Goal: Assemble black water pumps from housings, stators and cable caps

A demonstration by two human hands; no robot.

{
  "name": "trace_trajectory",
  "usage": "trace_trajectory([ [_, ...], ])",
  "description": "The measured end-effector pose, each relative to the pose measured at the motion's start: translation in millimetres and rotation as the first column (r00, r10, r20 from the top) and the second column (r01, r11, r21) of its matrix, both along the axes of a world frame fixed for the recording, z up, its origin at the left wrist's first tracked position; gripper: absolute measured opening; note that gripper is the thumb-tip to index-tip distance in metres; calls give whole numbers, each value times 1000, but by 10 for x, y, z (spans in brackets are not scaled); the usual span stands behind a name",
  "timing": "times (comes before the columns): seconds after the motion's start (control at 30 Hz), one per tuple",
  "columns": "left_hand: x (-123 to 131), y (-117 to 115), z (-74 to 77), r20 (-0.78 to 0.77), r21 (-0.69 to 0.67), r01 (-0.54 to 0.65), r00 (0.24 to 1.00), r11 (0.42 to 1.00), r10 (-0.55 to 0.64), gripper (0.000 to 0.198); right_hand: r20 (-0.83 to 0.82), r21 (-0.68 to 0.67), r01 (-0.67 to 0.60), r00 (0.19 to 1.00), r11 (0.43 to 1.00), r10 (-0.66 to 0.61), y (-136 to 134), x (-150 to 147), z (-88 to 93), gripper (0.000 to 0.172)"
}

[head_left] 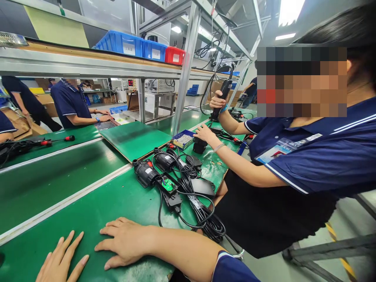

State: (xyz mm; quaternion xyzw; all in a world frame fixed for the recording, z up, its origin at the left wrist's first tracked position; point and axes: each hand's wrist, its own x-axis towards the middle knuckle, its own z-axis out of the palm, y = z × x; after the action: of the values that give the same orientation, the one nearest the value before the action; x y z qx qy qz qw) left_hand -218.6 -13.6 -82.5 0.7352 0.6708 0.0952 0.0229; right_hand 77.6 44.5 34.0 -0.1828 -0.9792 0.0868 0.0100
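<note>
My left hand (62,259) is at the bottom left, fingers spread over the green bench top (96,207), holding nothing. To its right my right hand (125,241) rests palm down on the same surface, its fingers apart and nothing in them. Beyond my right hand lie two black pumps, the nearer pump (146,172) and the farther pump (165,159). Beside the nearer one is an uncovered black box with a green circuit board (168,185). A bundled coil of black cable (199,211) runs toward the bench's front edge.
At right a co-worker (293,156) holds a black power screwdriver (225,92) upright, the other hand on a black part (199,145). A blue tray of small screws (183,140) stands nearby. A green board (136,137) bridges the channel. Blue bins (120,44) line the shelf.
</note>
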Motion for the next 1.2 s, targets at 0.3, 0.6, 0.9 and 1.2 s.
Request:
trace_trajectory([
  [0.3,-29,24,-7,-13,0,13,1000,1000,-13,70,-16,-3,2,1000,1000,-2,20,-10,-7,60],
  [0.6,-13,21,20,32,1,3,999,1000,-3,68,-46,19,4,999,1000,-3,40,-16,-56,60],
  [0.9,-1,11,36,35,-9,2,999,1000,-1,69,-7,4,-1,1000,1000,1,27,-18,-4,60],
  [1.2,-15,7,20,11,-9,13,1000,1000,-13,68,-30,1,0,1000,1000,0,35,-25,-53,61],
])
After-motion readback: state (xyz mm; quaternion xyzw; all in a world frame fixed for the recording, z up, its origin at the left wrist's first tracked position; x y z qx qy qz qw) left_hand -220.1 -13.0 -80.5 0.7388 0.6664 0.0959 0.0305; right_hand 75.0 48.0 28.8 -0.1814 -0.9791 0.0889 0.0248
